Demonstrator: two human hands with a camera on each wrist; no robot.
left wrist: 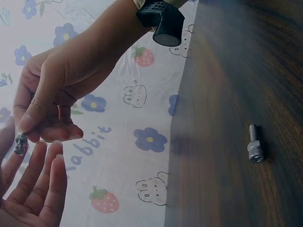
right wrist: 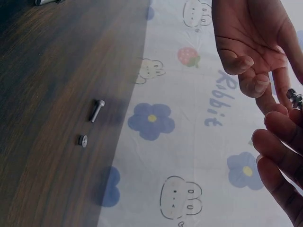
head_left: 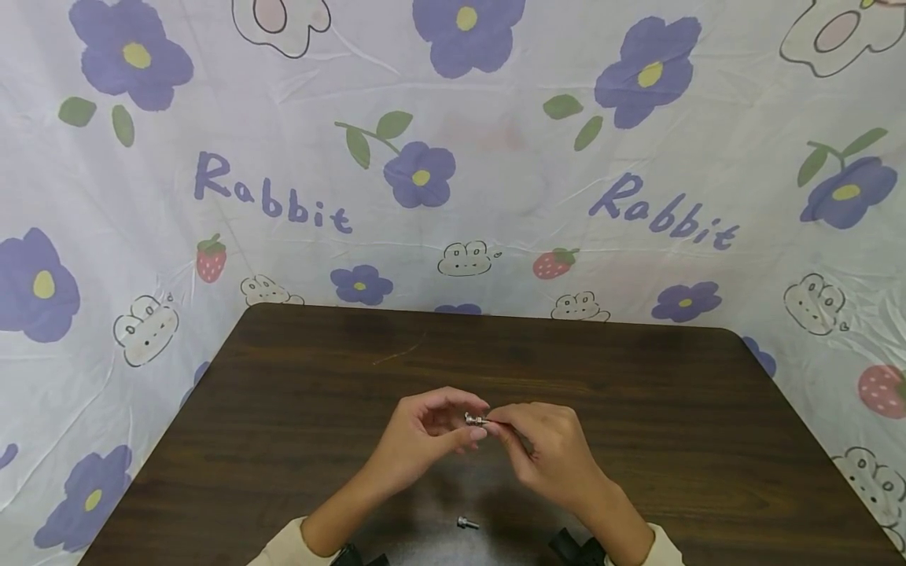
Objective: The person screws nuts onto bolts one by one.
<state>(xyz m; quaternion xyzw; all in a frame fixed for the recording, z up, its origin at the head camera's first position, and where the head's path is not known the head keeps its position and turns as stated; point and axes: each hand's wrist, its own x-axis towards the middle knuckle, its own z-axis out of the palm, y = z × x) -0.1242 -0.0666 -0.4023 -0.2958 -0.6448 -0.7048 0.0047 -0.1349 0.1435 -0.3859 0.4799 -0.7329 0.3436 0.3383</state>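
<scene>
A small silvery bolt with ring-like parts on it is held between the two hands above the table. My right hand pinches one end of it between thumb and fingertips. My left hand curves its thumb and forefinger round the other end, its remaining fingers spread. The same bolt shows at the left edge of the left wrist view, beside the left fingers. On the table below lies a second bolt; the right wrist view shows a small ring-like piece near that bolt.
The dark wooden table has a thin pale strand towards its back. A white patterned cloth hangs behind and around it. Black wrist devices sit near both cuffs at the lower edge.
</scene>
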